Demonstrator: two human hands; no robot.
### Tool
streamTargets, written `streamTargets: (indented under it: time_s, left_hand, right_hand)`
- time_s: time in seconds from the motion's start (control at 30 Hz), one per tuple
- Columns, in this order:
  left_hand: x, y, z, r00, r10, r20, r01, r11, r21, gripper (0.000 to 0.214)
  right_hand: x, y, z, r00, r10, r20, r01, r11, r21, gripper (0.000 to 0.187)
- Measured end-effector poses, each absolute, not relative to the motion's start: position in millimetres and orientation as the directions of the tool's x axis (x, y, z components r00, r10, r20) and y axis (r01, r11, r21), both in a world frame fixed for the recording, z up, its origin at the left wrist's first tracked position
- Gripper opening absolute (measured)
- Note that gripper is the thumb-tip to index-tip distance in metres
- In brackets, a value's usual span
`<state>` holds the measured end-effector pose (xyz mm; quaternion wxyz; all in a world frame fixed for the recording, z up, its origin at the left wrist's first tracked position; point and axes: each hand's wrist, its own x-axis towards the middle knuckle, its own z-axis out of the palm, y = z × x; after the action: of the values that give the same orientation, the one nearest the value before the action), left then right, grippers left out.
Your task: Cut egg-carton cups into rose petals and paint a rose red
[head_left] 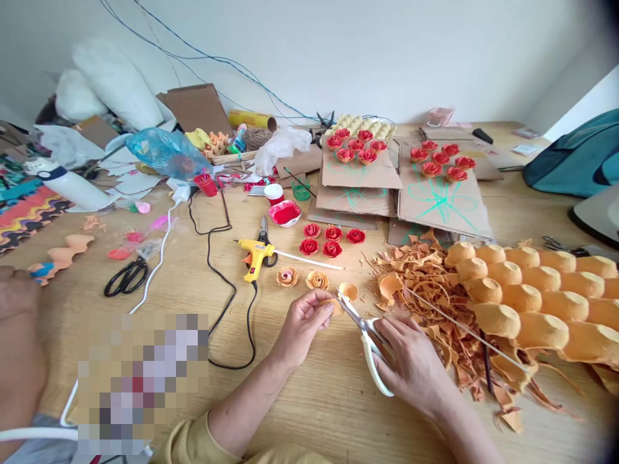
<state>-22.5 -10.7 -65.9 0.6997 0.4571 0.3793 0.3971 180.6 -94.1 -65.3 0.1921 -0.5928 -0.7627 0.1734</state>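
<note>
My left hand [305,325] pinches a small orange egg-carton piece [337,307] between thumb and fingers. In my right hand [416,361] are white-handled scissors [370,351], their blades pointing up and left beside that piece. Just beyond the blades lies a cut carton cup [348,291]. Two unpainted carton roses, one [318,280] in the middle and one [287,276] further left, stand in line with it. Several red painted roses [332,233] sit behind them. A yellow glue gun [256,256] with a white glue stick lies to the left, on top of dark-handled pruning shears [264,232].
Orange egg trays [503,277] and a heap of carton scraps [425,290] fill the right side. Cardboard sheets [445,203] at the back bear more red roses. A red paint dish [284,213], black scissors [126,277] and cables lie leftward. Another person's arm [19,348] rests at far left.
</note>
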Motion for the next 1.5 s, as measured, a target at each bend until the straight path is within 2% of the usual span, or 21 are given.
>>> streamTargets:
  time_s: [0.43,0.63,1.2,1.5]
  left_hand:
    - [-14,-17,-61,0.486,0.823,-0.293,-0.323,0.481,0.815,0.028]
    - [-11,-22,-62,0.514,0.803,-0.301,-0.324,0.507,0.799,0.028]
    - [-11,-24,-58,0.551,0.775,-0.309,-0.387,0.565,0.729,0.026]
    - [-12,-24,-55,0.556,0.779,-0.289,-0.362,0.541,0.759,0.027]
  right_hand:
    - [177,-94,-62,-0.246,0.958,0.146,0.861,0.285,-0.422,0.013]
    - [177,-93,-61,-0.251,0.949,0.192,0.873,0.307,-0.38,0.017]
    - [175,-95,-63,-0.304,0.922,0.241,0.764,0.387,-0.516,0.017]
    - [174,-97,-60,-0.33,0.913,0.24,0.696,0.407,-0.592,0.019]
